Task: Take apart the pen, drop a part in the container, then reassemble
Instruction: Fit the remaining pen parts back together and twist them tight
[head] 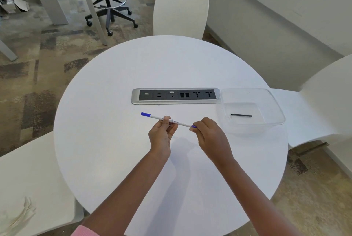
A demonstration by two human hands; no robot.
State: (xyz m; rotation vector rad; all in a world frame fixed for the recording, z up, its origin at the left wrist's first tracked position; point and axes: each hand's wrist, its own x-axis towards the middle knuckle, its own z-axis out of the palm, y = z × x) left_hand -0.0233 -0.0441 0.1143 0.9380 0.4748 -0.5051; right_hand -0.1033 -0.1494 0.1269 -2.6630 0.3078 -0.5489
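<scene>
Pinching our white pen (177,121) with both hands, left hand (162,134) mid-barrel, right hand (208,132) gripping its blue tip, black refill (241,115) in our clear container (274,102), above the worktop (114,121).

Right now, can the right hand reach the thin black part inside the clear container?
Probably yes: the container is open-topped, just beside the right hand, nothing between. But that hand is pinching the pen.

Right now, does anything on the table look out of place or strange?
Only one thing: a thin black rod lies alone in the clear container, apart from the pen that both hands hold. Nothing looks spilled or damaged.
</scene>
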